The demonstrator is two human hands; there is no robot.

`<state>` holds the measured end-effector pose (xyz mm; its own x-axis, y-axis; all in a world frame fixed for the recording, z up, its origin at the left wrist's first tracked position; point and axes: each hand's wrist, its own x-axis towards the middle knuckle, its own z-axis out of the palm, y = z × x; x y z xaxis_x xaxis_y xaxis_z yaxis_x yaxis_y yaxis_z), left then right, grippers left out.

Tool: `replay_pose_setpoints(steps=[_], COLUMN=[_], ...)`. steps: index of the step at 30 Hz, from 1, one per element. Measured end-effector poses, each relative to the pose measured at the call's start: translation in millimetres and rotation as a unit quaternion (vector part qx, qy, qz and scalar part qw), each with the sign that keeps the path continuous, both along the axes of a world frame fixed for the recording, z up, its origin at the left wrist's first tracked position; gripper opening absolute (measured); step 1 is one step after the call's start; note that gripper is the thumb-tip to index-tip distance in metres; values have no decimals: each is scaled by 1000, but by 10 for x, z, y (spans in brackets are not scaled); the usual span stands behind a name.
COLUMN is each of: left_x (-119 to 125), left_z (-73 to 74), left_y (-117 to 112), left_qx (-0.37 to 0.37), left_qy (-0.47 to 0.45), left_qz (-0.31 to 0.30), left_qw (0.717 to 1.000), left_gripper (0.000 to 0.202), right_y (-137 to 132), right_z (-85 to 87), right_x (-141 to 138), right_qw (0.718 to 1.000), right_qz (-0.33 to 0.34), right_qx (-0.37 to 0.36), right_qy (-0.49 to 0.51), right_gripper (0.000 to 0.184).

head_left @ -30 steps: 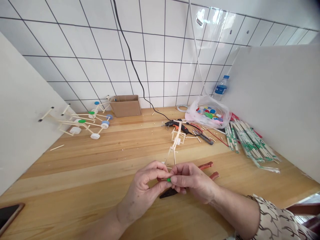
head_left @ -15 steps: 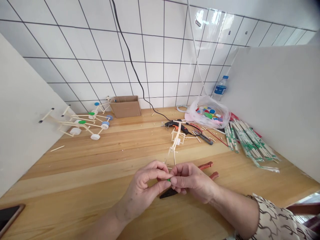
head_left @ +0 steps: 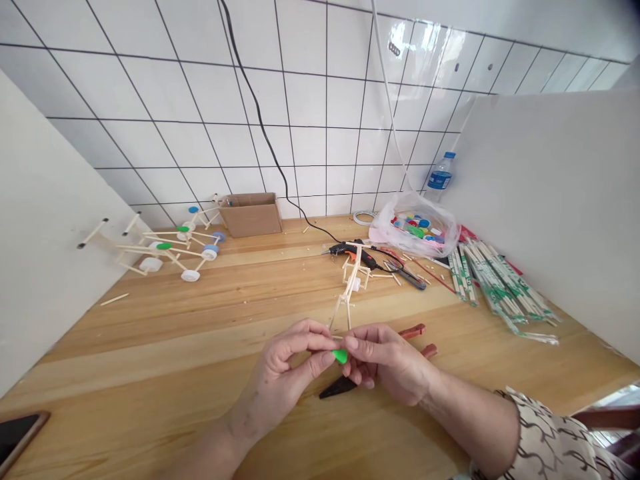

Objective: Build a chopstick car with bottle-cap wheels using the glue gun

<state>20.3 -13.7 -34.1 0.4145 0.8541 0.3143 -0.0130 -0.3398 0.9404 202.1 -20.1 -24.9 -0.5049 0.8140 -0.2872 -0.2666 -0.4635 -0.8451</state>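
Between the fingertips of my left hand (head_left: 295, 360) and my right hand (head_left: 385, 360) is a small green bottle cap (head_left: 341, 356), pinched from both sides. Just beyond the fingers stands a frame of thin wooden sticks (head_left: 354, 273) with a white cap on it; its near legs reach down to my fingertips. Under my right hand lie pliers (head_left: 413, 331) with red handles, partly covered by the hand, their dark jaws showing below it.
A black glue gun (head_left: 353, 251) lies behind the stick frame, beside a utility knife (head_left: 413, 277). At right are a plastic bag of caps (head_left: 417, 227), wrapped chopsticks (head_left: 507, 280) and a bottle (head_left: 441, 175). Stick cars (head_left: 170, 247), a cardboard box (head_left: 253, 217) and a phone (head_left: 20, 437) are at left.
The green cap has turned between my fingers, and far more of its green face shows. My fingertips have shifted slightly around it; the other things stay in place.
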Motion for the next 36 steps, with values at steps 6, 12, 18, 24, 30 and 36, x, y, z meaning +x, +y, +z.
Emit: replay_pose_setpoints(steps=[6, 12, 18, 24, 30, 36], left_x=[4, 13, 19, 26, 32, 34], left_z=[36, 5, 20, 27, 26, 29], left_y=[-6, -14, -15, -19, -6, 3], left_qx=[7, 15, -7, -17, -60, -136], left_qy=[-6, -1, -20, -8, -24, -84], left_qz=[2, -4, 0, -1, -16, -37], left_qw=[1000, 1000, 1000, 1000, 998, 986], left_gripper=[17, 19, 16, 15, 13, 9], right_y=[-6, -29, -28, -25, -27, -25], right_z=[-2, -12, 6, 5, 7, 7], right_x=[5, 4, 1, 4, -5, -14], right_qw=[1000, 999, 999, 999, 999, 1000], right_qz=[13, 9, 11, 10, -8, -4], right_qx=[17, 28, 27, 32, 32, 3], right_qy=[-6, -22, -20, -25, -20, 27], right_gripper=[28, 24, 27, 26, 26, 35])
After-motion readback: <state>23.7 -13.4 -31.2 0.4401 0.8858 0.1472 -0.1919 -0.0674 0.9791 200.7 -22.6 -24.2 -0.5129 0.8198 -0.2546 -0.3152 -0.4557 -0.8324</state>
